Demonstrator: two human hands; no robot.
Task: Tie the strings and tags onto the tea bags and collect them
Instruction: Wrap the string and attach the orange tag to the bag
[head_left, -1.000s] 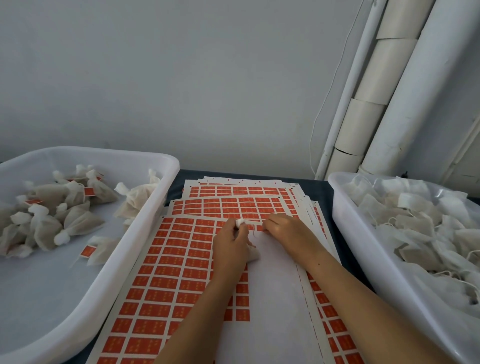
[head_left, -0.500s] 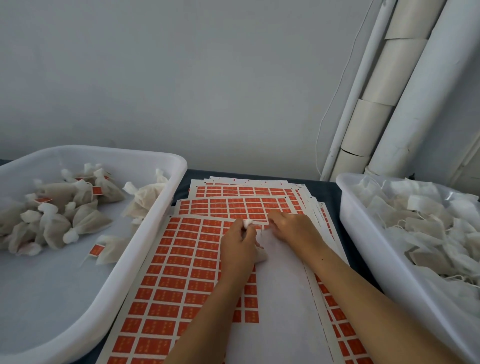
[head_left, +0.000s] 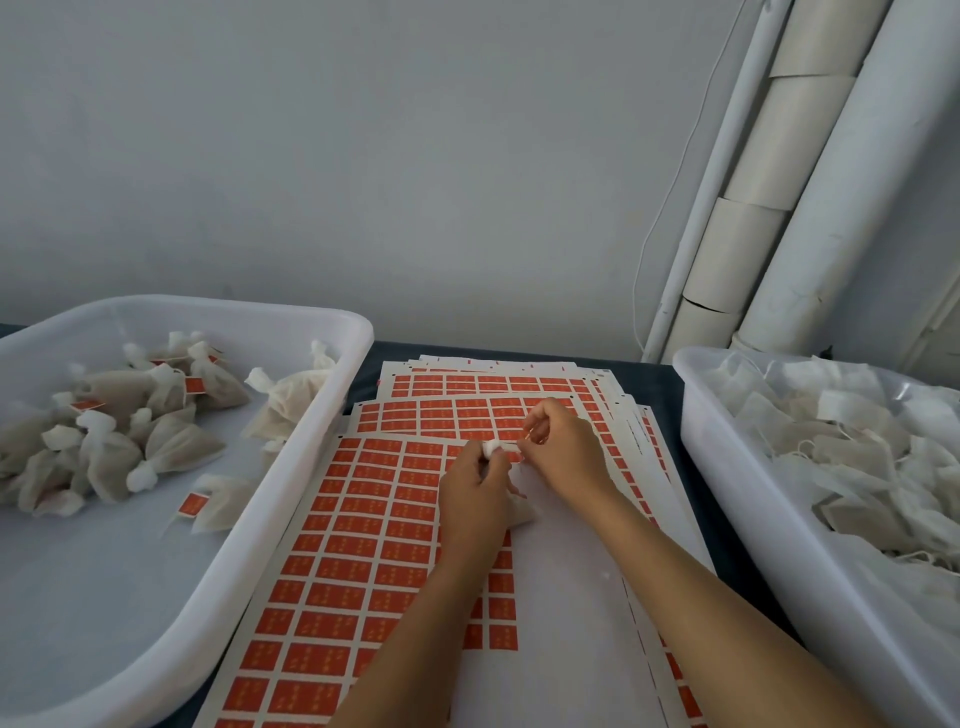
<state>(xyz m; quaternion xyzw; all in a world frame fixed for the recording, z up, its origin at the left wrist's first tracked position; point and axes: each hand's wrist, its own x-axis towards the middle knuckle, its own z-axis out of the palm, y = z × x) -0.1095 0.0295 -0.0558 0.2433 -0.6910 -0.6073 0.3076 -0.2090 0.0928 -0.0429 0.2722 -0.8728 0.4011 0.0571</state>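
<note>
tea bag (head_left: 519, 506) | left hand (head_left: 475, 499) grip pinches its neck | right hand (head_left: 566, 452) grip pinches orange tag (head_left: 529, 438) | between both tubs

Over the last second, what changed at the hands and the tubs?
The right hand lifted slightly off the tag sheet and now pinches what looks like an orange tag beside the tea bag. The left hand kept its grip on the tea bag's gathered top. The left tub of tied bags and the right tub look unchanged.
</note>
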